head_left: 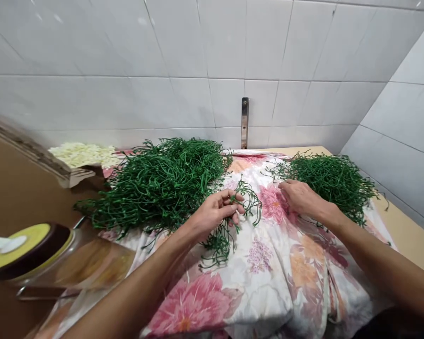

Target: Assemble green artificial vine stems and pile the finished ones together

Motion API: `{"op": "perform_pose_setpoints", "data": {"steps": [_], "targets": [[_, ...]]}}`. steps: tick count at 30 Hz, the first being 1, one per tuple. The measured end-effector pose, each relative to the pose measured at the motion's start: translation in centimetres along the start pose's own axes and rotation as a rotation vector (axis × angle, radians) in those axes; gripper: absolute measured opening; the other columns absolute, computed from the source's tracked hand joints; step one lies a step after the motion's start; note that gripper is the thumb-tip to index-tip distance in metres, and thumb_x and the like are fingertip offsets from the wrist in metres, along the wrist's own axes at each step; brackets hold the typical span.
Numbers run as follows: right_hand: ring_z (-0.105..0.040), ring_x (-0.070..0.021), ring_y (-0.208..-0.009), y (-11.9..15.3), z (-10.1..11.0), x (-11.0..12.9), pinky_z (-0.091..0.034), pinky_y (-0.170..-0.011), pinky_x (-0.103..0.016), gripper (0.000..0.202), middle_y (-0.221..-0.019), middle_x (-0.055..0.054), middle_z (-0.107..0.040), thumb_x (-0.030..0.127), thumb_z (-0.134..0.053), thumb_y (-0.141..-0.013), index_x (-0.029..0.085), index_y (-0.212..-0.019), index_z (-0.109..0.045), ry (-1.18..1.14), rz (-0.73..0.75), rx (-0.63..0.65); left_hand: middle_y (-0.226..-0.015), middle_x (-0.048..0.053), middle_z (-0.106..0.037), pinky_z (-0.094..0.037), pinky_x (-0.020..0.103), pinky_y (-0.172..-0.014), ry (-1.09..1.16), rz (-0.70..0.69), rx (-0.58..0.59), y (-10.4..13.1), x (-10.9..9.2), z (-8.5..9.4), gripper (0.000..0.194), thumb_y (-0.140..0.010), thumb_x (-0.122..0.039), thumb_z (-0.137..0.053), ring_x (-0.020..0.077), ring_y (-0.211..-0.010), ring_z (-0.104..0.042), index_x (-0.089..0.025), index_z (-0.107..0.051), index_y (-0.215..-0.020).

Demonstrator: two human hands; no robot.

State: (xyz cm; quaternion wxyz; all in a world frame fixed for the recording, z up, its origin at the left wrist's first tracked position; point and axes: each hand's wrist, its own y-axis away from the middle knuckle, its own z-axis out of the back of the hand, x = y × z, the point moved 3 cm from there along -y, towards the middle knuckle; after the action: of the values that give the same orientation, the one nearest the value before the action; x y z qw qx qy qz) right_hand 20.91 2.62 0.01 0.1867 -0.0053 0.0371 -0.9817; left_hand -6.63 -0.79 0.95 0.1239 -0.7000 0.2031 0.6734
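Observation:
My left hand (222,207) is closed around a small bunch of thin green stems (249,200) with small knobby tips, which stick out past its fingers. More loose green stems (219,245) hang or lie just below that hand. To its left spreads a large tangled heap of the same green stems (162,183). My right hand (300,195) has its fingers pinched together beside the front left of a smaller green heap (332,181). What lies between those fingertips is too small to make out.
A floral cloth (257,292) covers the work surface. Pale cream pieces (83,154) are piled at the back left, by a cardboard box (28,188). A clear container with a yellow and brown lid (24,245) stands front left. A metal bracket (245,122) is against the tiled wall (144,103).

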Motion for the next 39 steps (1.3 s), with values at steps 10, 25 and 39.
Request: {"op": "perform_pose_setpoints", "data": {"steps": [10,25,39], "targets": [[-0.069,-0.0177,-0.091,-0.8,0.6,4.0,-0.059,-0.085,-0.038,0.041,-0.109,-0.010,-0.071,0.046,-0.066,-0.091,0.016,-0.119,-0.064,-1.443,0.048,0.040,-0.092,0.006,-0.068,-0.048,0.025,-0.058,0.074,-0.059,0.084,-3.2,-1.5,-2.5,0.034,-0.074,-0.026,-0.079,0.0117,-0.064,-0.063,-0.014,-0.063,-0.101],[-0.068,-0.0180,-0.073,0.7,-0.3,-1.0,-0.059,-0.064,-0.031,0.033,-0.084,-0.003,-0.069,0.044,-0.076,-0.082,0.018,-0.099,-0.066,-1.350,-0.295,-0.560,-0.058,0.000,-0.063,-0.033,0.021,-0.041,-0.384,0.072,0.140,-6.3,0.0,-0.9,0.048,-0.088,-0.061,-0.059,0.0083,-0.039,-0.046,-0.014,-0.069,-0.087],[-0.069,-0.0167,-0.072,1.7,0.2,0.7,-0.059,-0.068,-0.030,0.026,-0.081,-0.004,-0.072,0.041,-0.077,-0.083,0.020,-0.094,-0.068,-1.436,-0.319,-0.485,-0.073,0.001,-0.067,-0.036,0.025,-0.060,-0.882,-0.115,-0.073,-6.1,1.2,-1.8,0.018,-0.089,-0.034,-0.058,0.0157,-0.066,-0.057,-0.018,-0.067,-0.093]]}}
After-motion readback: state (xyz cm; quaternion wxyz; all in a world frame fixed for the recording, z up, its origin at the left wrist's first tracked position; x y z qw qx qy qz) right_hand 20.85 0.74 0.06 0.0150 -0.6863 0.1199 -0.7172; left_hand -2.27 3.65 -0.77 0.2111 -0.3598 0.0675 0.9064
